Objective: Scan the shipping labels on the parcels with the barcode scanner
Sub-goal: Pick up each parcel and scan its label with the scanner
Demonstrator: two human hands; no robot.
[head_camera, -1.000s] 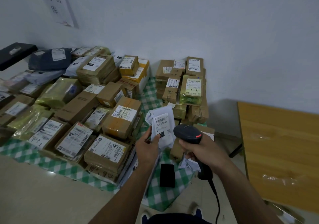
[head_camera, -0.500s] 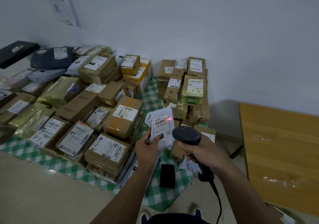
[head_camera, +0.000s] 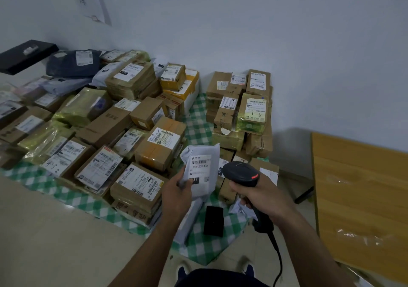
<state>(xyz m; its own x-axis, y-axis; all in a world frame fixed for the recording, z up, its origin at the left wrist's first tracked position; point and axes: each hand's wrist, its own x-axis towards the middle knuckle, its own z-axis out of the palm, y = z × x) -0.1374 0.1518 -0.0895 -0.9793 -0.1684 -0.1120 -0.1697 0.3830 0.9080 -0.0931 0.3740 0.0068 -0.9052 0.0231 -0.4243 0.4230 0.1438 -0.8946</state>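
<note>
Barcode scanner [head_camera: 240, 173] is where I want it on my feed: the right hand [head_camera: 262, 195] has its fingers wrapped round the black handle, the head with its red button tipped toward the white soft parcel [head_camera: 205, 189] just beside it, the two close but not touching. The left hand [head_camera: 176, 195] grips that parcel by its lower left edge, thumb on the front, holding it upright above the green checked cloth [head_camera: 198, 114] with its shipping label [head_camera: 199, 167] facing me; I can read the barcode strip and a line of large digits under it. The scanner's cable [head_camera: 279, 258] drops from the handle toward the floor. Below the raised parcel a small black box [head_camera: 213, 220] lies on the cloth. To the left I see a wide spread of brown cartons and bagged parcels [head_camera: 123, 118], labels up, and behind the hands a shorter stack of cartons [head_camera: 240, 105] against the wall. A wooden table [head_camera: 362, 198] stands at the right.
</note>
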